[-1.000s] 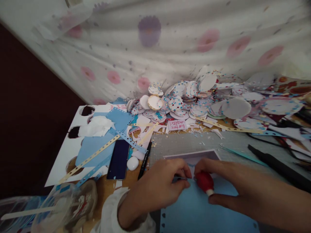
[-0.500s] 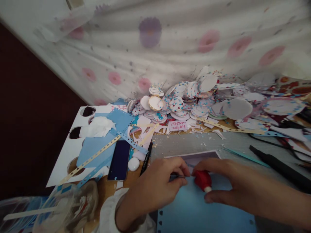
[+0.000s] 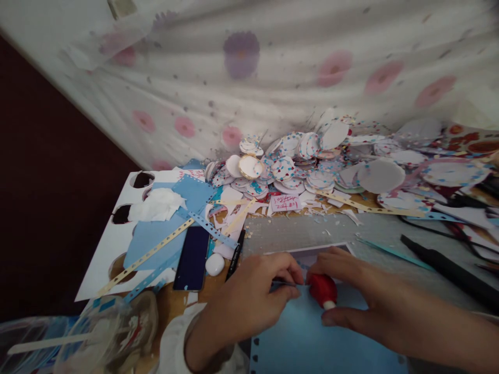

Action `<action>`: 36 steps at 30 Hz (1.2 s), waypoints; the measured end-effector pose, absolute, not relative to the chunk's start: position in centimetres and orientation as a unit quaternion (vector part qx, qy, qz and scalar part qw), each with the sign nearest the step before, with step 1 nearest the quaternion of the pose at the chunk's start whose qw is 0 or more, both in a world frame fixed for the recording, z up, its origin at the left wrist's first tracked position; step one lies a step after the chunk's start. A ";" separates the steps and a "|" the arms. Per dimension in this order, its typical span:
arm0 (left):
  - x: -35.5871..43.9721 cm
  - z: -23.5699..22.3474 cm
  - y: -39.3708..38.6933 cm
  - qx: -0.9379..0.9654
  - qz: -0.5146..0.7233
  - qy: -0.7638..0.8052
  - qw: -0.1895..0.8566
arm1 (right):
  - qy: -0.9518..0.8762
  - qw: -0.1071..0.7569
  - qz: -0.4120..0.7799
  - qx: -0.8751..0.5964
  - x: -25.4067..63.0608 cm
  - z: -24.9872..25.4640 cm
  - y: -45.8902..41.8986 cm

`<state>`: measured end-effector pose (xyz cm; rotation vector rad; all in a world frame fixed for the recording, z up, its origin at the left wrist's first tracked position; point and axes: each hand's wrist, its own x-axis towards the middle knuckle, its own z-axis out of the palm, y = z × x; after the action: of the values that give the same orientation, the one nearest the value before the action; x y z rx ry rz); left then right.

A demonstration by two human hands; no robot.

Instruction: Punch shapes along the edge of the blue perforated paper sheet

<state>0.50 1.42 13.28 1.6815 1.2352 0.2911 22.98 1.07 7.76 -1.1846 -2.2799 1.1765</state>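
A light blue paper sheet (image 3: 312,337) lies in front of me, with heart-shaped holes along its left side. My left hand (image 3: 268,296) pinches the sheet's far edge between thumb and fingers. Just right of those fingertips, my right hand (image 3: 358,296) grips a small red craft punch (image 3: 323,290) at the same edge. Its thumb rests at the punch's white end, and the index finger bends over the far side. Whether the paper is inside the punch's slot cannot be made out. Behind the hands, a grey-white framed sheet (image 3: 346,248) sticks out from under the blue one.
White paper discs (image 3: 290,169) with coloured dots pile up along the curtain (image 3: 273,93). To the left lie a phone (image 3: 191,259), a white rounded case (image 3: 214,265), a black marker (image 3: 236,254) and punched strips (image 3: 146,254). A black tool (image 3: 448,272) and teal tweezers (image 3: 393,253) are right.
My right hand and the red punch have shifted slightly left along the paper's edge, closer to my left fingertips. My left hand stays almost still on the sheet.
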 end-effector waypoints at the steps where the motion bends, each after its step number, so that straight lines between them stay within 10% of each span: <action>1: 0.5 13.2 1.5 0.691 0.121 0.511 0.496 | -0.802 0.165 0.404 -0.408 22.9 7.7 1.0; 36: 0.0 12.6 2.1 0.818 0.014 0.463 0.341 | -0.841 0.198 0.318 -0.390 21.9 7.4 0.9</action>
<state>0.02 2.08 12.64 2.1285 1.2041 0.0367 21.90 0.92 7.41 -1.0909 -2.3539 0.8900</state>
